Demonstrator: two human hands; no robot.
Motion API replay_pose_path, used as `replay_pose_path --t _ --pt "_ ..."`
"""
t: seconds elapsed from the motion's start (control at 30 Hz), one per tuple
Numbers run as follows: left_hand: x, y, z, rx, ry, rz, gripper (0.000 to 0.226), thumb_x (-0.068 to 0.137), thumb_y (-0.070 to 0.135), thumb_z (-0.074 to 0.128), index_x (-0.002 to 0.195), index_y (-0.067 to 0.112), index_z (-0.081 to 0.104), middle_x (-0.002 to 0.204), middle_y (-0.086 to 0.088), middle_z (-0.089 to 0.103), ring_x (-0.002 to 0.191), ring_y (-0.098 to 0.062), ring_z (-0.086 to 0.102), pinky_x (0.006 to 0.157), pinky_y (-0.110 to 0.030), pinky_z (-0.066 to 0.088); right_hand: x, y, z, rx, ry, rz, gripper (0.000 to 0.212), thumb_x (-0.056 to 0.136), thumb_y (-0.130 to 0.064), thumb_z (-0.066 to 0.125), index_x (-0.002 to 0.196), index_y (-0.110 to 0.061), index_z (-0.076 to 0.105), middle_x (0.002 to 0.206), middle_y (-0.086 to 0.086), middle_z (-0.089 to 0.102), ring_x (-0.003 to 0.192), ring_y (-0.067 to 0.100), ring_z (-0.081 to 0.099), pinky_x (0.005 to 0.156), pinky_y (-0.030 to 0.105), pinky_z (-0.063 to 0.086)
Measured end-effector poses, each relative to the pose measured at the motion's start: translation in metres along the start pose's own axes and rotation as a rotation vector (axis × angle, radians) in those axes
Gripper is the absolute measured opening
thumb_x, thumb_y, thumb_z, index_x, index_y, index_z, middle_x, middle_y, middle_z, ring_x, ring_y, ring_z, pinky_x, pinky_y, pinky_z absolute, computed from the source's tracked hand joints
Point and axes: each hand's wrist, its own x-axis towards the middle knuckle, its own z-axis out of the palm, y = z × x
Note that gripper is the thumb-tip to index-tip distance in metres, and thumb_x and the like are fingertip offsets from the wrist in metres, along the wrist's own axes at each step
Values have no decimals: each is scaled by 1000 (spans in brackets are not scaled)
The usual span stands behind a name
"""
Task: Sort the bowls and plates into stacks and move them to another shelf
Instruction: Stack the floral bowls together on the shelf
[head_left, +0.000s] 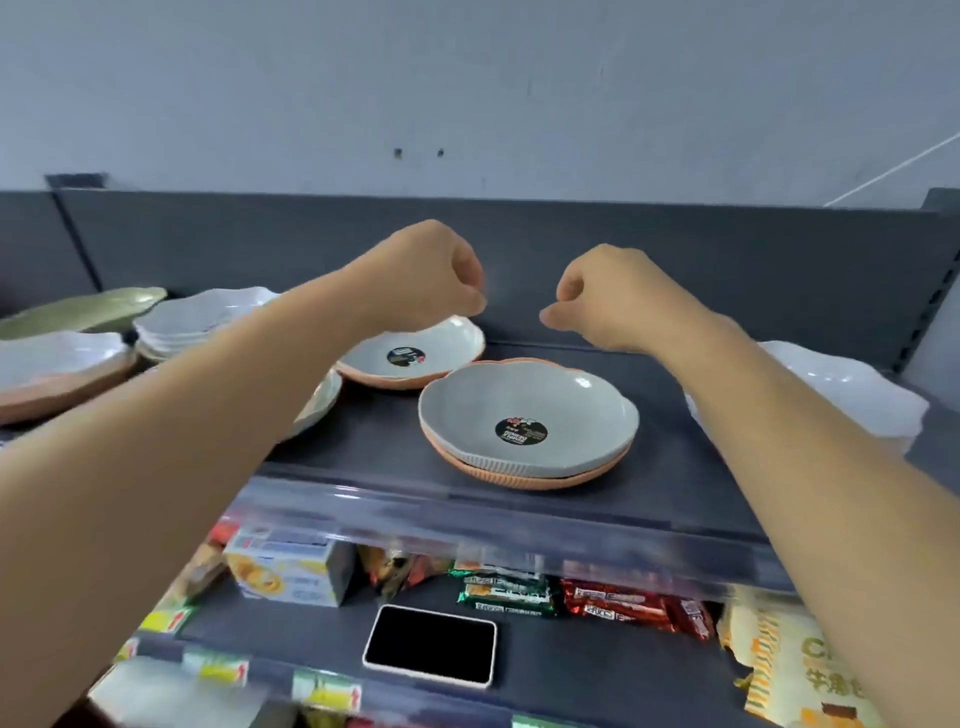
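Top shelf (670, 467): open air above it. Back panel (701, 270) closes the far side. Widest bare lane runs right of the centre plate stack (527, 410), up to the white dishes (852, 395) at the right end. A narrower bare strip lies far of that stack. Grey plate (415, 348) sits just far-left of it, with no visible gap between them. Left end is crowded: white stack (202, 322), green dish (83, 312), pink-bottomed dish (57, 374). Clear rail (467, 519) lips the near edge.

Just one wide-angle cam, worn on the person's head, sitting a bit above the top shelf (363, 431) and facing the wall (467, 78). It's really close: left hand (431, 275) and right hand (613, 296) reach in from the lower corners, with the lower shelf (285, 634) along the bottom.
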Motion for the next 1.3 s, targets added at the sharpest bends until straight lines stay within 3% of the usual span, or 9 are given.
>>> replay_pose_path --t 0.2,0.27,0.4,0.5,0.63,0.77,0.93,1.07,1.3 --pt "-46 -77 -53 176 36 -197 19 84 18 65 100 11 72 98 -4 70 90 -24 64 78 -28 47 -1 -76 33 51 -100 -177 38 85 -28 64 107 4 66 111 19 68 97 37 66 86 45 52" --pt "-82 -152 -106 239 48 -297 12 85 19 63 94 13 70 92 -6 64 80 -26 57 73 -27 44 2 -160 71 66 -156 -216 36 85 -28 64 104 2 68 106 17 70 96 34 67 81 40 53" --pt "-88 -206 -120 243 15 -337 22 87 17 65 97 -2 71 101 -19 69 78 -26 53 71 -28 42 9 -197 98 42 -161 -159 33 84 -28 64 98 2 69 98 17 71 79 28 60 68 31 46" --pt "-87 -215 -109 281 25 -359 19 87 15 64 98 1 71 100 -16 69 81 -27 54 69 -28 42 14 -197 107 25 -173 -151 29 84 -27 63 90 1 69 92 14 70 91 34 64 72 36 51" --pt "-81 -230 -93 313 27 -415 14 85 15 62 81 2 61 76 -11 54 68 -27 44 52 -27 31 18 -194 123 -82 -233 -87 39 87 -25 61 57 -9 42 54 5 38 48 22 35 45 29 26" --pt "-74 -240 -79 299 1 -437 33 85 17 61 59 7 42 58 -4 41 52 -19 36 46 -26 27 20 -191 135 -146 -264 20 36 87 -18 59 57 -9 40 53 4 37 45 18 32 46 25 24" --pt "-68 -249 -79 285 -14 -423 41 84 19 65 58 9 34 58 -3 37 52 -18 35 44 -27 24 26 -203 149 -155 -209 143 31 86 -7 58 62 -10 39 62 4 41 51 18 38 46 25 28" --pt "-63 -254 -77 234 -15 -422 33 81 10 64 59 10 39 58 -2 46 58 -22 45 43 -24 28 27 -207 153 -142 -165 217 29 83 2 52 60 -8 37 62 5 37 50 18 34 44 26 24" --pt "-57 -258 -84 172 91 -477 34 80 -1 56 54 8 37 50 -3 43 44 -15 36 39 -23 25 26 -213 148 -43 -107 241 34 80 7 49 57 -10 31 59 4 33 48 17 28 44 24 20"
